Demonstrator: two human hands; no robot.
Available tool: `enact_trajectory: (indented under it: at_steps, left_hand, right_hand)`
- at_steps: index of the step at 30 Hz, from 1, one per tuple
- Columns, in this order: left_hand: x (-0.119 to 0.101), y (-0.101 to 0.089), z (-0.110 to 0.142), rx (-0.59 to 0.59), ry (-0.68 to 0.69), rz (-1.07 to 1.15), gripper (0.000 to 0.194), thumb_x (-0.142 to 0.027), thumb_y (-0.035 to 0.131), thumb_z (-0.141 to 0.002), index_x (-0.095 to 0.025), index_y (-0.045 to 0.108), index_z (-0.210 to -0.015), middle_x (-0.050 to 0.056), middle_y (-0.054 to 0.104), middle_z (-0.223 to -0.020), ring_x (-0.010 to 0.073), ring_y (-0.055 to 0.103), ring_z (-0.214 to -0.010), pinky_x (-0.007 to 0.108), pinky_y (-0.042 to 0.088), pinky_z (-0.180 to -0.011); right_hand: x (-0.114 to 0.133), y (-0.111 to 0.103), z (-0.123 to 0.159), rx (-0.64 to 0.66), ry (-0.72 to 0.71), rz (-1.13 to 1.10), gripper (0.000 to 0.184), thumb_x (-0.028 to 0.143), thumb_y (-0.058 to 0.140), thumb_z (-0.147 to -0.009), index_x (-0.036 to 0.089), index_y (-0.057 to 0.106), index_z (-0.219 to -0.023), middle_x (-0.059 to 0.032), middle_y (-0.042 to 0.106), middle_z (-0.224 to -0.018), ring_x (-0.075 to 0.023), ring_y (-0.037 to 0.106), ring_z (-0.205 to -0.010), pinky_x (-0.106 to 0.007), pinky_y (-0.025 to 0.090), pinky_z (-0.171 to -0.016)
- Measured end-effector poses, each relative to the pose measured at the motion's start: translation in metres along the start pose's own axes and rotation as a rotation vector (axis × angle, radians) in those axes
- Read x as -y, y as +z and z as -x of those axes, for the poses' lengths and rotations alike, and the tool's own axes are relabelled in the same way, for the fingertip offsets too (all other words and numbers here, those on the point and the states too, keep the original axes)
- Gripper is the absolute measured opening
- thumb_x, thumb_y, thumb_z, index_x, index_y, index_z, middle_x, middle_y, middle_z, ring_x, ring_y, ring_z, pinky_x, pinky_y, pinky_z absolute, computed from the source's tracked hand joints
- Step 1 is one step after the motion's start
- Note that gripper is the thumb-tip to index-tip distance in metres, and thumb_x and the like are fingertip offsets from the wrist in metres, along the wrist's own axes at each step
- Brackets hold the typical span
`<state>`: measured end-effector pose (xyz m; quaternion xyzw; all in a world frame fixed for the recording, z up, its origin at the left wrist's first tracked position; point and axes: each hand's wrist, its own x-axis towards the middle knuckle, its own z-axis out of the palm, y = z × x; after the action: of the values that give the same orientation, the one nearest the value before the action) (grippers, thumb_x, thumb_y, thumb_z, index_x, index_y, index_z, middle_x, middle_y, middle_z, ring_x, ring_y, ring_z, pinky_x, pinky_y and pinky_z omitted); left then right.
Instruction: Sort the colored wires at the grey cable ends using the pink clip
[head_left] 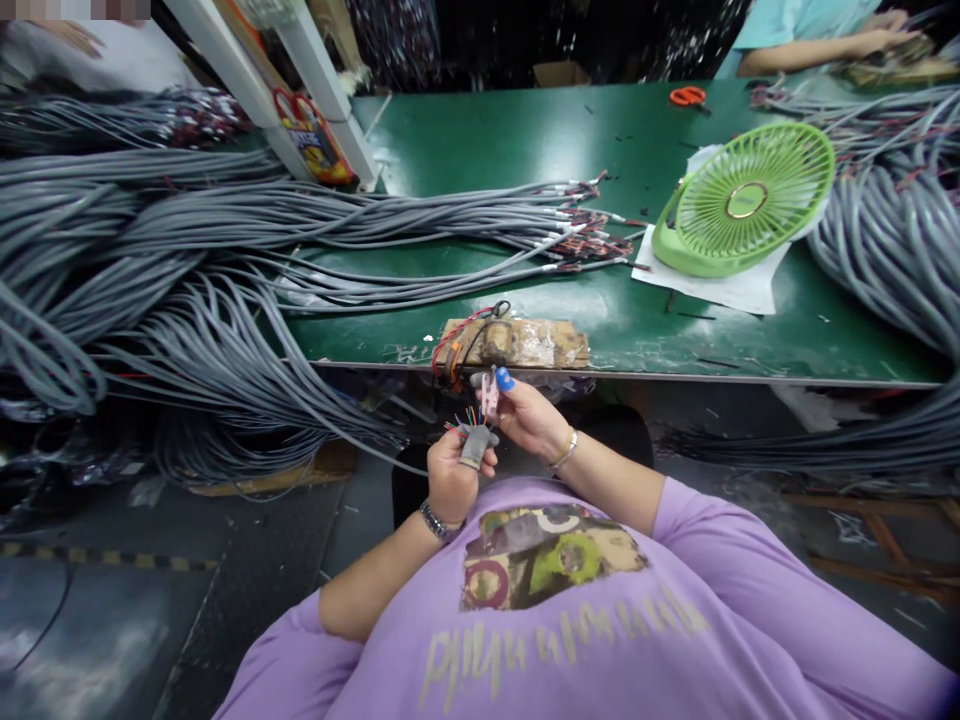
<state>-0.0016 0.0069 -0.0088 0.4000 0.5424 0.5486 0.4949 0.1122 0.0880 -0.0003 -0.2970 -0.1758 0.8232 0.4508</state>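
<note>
My left hand is closed around the end of a grey cable, close to my body. Thin coloured wires fan out above its fingers. A grey wrap sits at the thumb side of this hand; whether it covers the thumb cannot be made out. Just above and to the right, my right hand pinches a small pale pink piece, too small to name, beside the wire tips. A blue finger cover is on one of its digits.
At the green table's front edge lies a worn wooden block with red and black leads. Grey cable bundles spread left, more right. A green fan, orange-handled scissors and a white post stand around. Co-workers' arms show behind.
</note>
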Motion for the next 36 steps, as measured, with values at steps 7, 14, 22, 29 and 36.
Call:
enact_trajectory:
  at_steps: [7, 14, 22, 29, 36]
  left_hand:
    - [0.0, -0.005, 0.004, -0.011, 0.005, 0.012, 0.026, -0.039, 0.062, -0.082, -0.015, 0.066, -0.077, -0.001, 0.062, -0.053, 0.0071, 0.053, -0.039, 0.017, 0.043, -0.038]
    - [-0.002, -0.016, 0.01, 0.077, 0.003, -0.153, 0.022, -0.037, 0.063, -0.08, -0.015, 0.065, -0.076, -0.001, 0.063, -0.053, 0.0089, 0.056, -0.042, 0.018, 0.046, -0.042]
    - [-0.015, -0.011, -0.002, 0.481, -0.198, -0.31, 0.024, -0.033, 0.067, -0.077, -0.014, 0.065, -0.062, 0.004, 0.065, -0.051, 0.0141, 0.062, -0.046, 0.023, 0.051, -0.048]
    - [-0.009, -0.018, -0.003, 0.17, -0.129, -0.135, 0.03, -0.04, 0.06, -0.084, -0.014, 0.067, -0.072, 0.003, 0.068, -0.058, 0.0133, 0.063, -0.048, 0.022, 0.049, -0.05]
    - [-0.019, -0.013, -0.003, 0.313, -0.08, -0.211, 0.038, -0.048, 0.062, -0.081, -0.015, 0.069, -0.062, 0.008, 0.07, -0.059, 0.0173, 0.066, -0.052, 0.028, 0.054, -0.056]
  right_hand:
    - [0.005, -0.009, 0.006, 0.031, 0.124, 0.047, 0.046, 0.061, 0.062, -0.078, 0.016, 0.066, -0.085, -0.0016, 0.063, -0.071, -0.0092, 0.053, -0.059, -0.019, 0.041, -0.051]
    - [0.015, -0.019, 0.02, 0.213, 0.25, 0.44, 0.044, 0.051, 0.081, -0.059, 0.014, 0.06, -0.072, 0.0008, 0.058, -0.061, -0.0075, 0.048, -0.051, -0.019, 0.039, -0.047]
    - [0.022, -0.015, 0.024, 0.363, 0.034, 0.798, 0.032, 0.04, 0.078, -0.065, 0.012, 0.063, -0.07, 0.0009, 0.06, -0.064, -0.0084, 0.05, -0.059, -0.022, 0.042, -0.059]
    - [0.017, -0.024, 0.025, 0.278, 0.108, 0.656, 0.042, 0.049, 0.077, -0.065, 0.014, 0.062, -0.083, 0.0002, 0.06, -0.072, -0.009, 0.053, -0.061, -0.022, 0.045, -0.056]
    - [0.003, -0.019, 0.03, 0.332, 0.001, 0.532, 0.036, 0.046, 0.074, -0.071, 0.016, 0.054, -0.073, 0.0024, 0.057, -0.056, -0.0101, 0.052, -0.049, -0.025, 0.043, -0.051]
